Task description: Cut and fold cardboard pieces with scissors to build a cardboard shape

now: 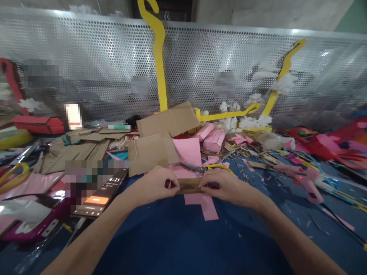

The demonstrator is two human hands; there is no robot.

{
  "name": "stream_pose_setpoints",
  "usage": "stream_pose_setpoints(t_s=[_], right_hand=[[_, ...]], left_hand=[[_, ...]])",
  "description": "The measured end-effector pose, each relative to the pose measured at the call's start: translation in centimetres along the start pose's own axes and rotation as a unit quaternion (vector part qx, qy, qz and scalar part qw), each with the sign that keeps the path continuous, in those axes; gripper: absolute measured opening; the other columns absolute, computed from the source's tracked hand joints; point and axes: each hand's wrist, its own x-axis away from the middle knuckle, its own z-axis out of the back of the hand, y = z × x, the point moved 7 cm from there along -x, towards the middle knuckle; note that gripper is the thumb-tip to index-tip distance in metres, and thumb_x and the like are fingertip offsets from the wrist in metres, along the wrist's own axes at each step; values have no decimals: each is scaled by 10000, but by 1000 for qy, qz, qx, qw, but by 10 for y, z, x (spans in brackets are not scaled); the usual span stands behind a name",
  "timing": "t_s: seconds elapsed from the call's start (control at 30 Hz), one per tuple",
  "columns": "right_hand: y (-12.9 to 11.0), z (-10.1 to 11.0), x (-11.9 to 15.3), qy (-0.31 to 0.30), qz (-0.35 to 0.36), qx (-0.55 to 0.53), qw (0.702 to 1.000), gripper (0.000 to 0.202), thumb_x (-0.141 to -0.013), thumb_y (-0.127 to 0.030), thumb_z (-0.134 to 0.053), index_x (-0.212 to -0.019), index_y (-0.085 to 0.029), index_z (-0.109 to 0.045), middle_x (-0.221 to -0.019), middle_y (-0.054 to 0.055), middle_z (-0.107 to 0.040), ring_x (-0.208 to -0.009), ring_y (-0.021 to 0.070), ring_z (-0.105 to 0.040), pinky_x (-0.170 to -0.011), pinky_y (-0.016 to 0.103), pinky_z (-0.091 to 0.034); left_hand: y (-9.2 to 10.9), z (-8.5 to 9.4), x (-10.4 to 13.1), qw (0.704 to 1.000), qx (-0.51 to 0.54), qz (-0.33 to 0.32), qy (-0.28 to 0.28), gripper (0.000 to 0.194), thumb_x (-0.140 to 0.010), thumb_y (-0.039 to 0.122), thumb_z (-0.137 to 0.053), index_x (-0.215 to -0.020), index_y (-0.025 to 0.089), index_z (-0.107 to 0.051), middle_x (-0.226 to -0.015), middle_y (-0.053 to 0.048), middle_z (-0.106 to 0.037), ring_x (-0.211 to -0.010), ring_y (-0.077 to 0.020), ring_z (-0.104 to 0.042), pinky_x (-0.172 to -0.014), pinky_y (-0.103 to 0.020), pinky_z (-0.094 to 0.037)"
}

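Note:
Between my two hands is a narrow strip of brown cardboard, held level by its ends. My left hand pinches the left end with thumb and forefinger. At the right end, my right hand grips it the same way. Pink paper shows below the strip on the blue table. Just beyond the strip lie scissors with yellow handles, partly hidden by my right hand. Behind them are a pink sheet and a flat brown cardboard piece.
A pink glue gun with a lit red light lies to the right, its cord trailing. A phone is at left. Cardboard pieces and scraps cover the back. Yellow paper shapes stand before a perforated metal panel.

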Motion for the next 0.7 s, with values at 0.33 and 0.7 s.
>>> stream_pose_setpoints(t_s=[0.33,0.7], right_hand=[[6,3,3,-35,-41,19,998,158,-941,-282,-617,-855,-225,-737,-841,19,-723,-782,176,-623,-736,305,-449],[4,3,2,-36,-21,32,999,162,-945,-264,-611,-830,-227,-720,-819,11,-717,-758,170,-621,-715,301,-431]], left_hand=[[-2,2,0,1000,12,4,-17,191,-873,277,-601,-819,200,-767,-773,-10,-732,-675,-147,-611,-604,-253,-388],[-3,-2,0,1000,13,-2,-26,183,-858,281,-611,-805,192,-762,-750,-16,-730,-635,-141,-594,-578,-247,-379]])
